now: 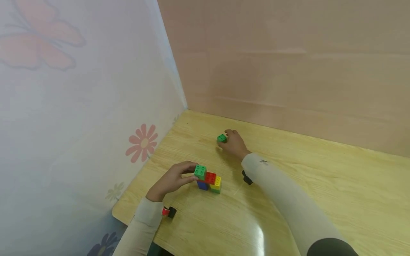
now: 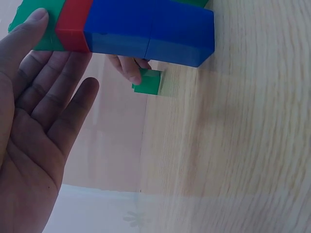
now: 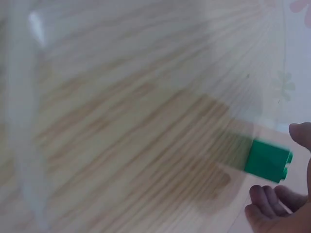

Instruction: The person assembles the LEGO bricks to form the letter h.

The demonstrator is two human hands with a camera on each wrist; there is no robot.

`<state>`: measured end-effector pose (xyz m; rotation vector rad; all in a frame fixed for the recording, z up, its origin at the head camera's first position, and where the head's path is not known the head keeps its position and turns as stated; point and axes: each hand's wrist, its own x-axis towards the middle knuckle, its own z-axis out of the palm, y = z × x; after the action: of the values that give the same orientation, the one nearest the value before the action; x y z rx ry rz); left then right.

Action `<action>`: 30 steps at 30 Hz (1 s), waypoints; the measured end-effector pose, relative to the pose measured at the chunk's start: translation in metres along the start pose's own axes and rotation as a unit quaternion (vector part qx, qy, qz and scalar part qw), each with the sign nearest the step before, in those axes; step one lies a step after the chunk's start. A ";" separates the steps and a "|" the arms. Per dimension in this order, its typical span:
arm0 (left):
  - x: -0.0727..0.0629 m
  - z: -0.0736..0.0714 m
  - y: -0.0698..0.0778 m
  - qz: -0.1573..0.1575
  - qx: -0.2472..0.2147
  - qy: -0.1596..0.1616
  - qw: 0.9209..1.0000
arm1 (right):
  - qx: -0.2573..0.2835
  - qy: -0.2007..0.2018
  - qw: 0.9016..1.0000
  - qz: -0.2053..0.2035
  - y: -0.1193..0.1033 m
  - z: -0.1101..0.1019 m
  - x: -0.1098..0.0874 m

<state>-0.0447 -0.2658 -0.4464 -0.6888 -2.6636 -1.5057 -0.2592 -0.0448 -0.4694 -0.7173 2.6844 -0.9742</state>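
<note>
A small stack of toy building bricks stands on the table, with a green brick (image 1: 200,172) on top of a red brick (image 1: 210,177). Beneath the red one are blue bricks (image 1: 202,185) on one side and a yellow brick (image 1: 216,183) over a green one on the other. My left hand (image 1: 174,177) pinches the top green brick, thumb (image 2: 36,24) on its near face. Farther back, a loose green brick (image 3: 268,161) sits on the table. My right hand (image 1: 235,145) reaches around it, thumb and fingers spread to either side with gaps showing in the right wrist view.
The wooden table (image 1: 320,185) meets a brown wall covering (image 1: 288,71) at the back. A pale flowered wall covering (image 1: 96,106) runs along the left edge. Black wrist-camera parts (image 1: 172,212) show beside the left sleeve and under the right one.
</note>
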 end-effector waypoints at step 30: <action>-0.002 -0.004 0.008 -0.039 0.004 -0.008 0.999 | 0.014 0.009 1.000 -0.026 -0.012 -0.025 -0.023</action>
<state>-0.0411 -0.2663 -0.4384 -0.6038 -2.7380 -1.5112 -0.2432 -0.0276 -0.4420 -0.7791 2.6737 -1.0329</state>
